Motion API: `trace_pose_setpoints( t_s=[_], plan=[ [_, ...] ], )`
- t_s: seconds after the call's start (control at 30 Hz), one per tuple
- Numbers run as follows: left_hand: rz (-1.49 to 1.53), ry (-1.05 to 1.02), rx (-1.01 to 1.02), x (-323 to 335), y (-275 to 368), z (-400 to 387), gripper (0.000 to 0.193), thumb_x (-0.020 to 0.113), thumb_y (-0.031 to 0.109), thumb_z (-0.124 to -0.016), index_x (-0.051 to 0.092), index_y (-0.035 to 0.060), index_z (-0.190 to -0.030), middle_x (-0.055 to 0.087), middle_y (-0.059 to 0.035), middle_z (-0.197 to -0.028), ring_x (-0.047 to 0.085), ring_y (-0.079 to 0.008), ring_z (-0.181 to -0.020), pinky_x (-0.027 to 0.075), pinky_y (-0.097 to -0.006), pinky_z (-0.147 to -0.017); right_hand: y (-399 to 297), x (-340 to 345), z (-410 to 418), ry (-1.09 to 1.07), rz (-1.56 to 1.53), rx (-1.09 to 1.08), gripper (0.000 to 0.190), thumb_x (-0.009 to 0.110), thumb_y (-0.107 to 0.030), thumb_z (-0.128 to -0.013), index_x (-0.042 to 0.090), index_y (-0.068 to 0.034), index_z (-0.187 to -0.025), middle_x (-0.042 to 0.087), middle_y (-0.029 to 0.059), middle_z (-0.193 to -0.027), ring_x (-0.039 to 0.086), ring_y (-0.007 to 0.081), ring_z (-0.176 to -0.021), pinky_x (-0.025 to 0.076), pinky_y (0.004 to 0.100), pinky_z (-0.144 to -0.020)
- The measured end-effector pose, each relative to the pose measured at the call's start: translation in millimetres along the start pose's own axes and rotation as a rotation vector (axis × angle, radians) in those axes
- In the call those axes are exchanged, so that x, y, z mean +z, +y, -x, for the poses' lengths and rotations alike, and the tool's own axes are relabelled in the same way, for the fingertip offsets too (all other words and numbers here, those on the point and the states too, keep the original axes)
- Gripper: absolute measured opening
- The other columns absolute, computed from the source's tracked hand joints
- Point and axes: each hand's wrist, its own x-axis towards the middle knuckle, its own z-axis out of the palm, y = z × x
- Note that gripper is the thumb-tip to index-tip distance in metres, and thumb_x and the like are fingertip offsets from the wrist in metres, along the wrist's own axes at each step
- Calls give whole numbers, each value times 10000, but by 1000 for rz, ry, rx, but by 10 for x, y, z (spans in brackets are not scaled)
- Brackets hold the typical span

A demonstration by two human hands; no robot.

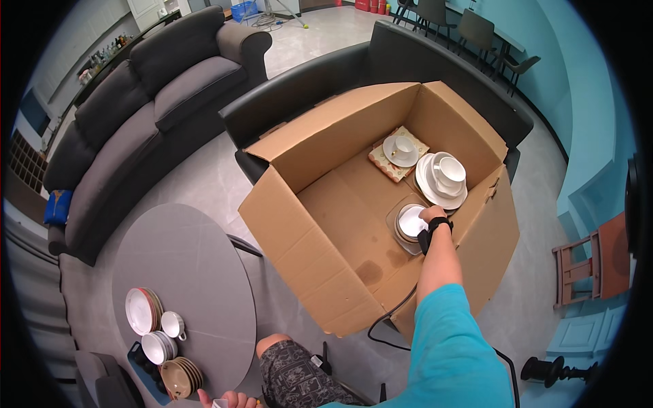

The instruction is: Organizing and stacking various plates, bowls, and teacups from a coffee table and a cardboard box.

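My right hand is inside the large cardboard box, its fingers closed at the rim of a white bowl. That bowl sits on other bowls in a clear rectangular dish. Just beyond stands a stack of white plates topped by a white cup. In the far corner a cup and saucer rest on a patterned square item. My left hand, cut off by the bottom edge, has its fingers around a small white object, mostly hidden.
The box stands on a black armchair. A round grey table at left holds stacked plates, a white cup, white bowls, tan bowls and a blue tray. A black cable hangs by the box's near corner.
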Motion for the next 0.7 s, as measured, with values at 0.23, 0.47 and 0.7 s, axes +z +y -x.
trace_pose_setpoints(
  t_s=[0.23, 0.47, 0.7],
  plan=[
    [9, 10, -29, 4, -5, -34, 662, 310, 692, -843, 398, 81, -604, 332, -38, -547, 312, -166, -555, 289, -336, -590, 10, 64, 0, 28, 28, 23, 364, 617, -173, -751, 635, 11, -1065, 603, 183, -1149, 567, 310, -1096, 466, 354, -902],
    [7, 19, -11, -10, -16, 2, 651, 314, 676, -850, 392, 80, -600, 326, -39, -545, 310, -166, -543, 294, -340, -582, -281, -358, 654, 138, -49, -29, 351, 542, -137, -788, 612, 4, -1103, 572, 221, -1173, 531, 336, -1137, 421, 401, -954],
    [-211, -50, 63, 101, 35, -44, 509, 347, 478, -900, 368, 82, -581, 325, -33, -547, 317, -165, -531, 300, -345, -577, -599, -954, 1075, -115, -816, -578, 294, 581, -256, -870, 596, 38, -889, 587, 43, -653, 537, 111, -504, 415, 265, -416]
  ],
)
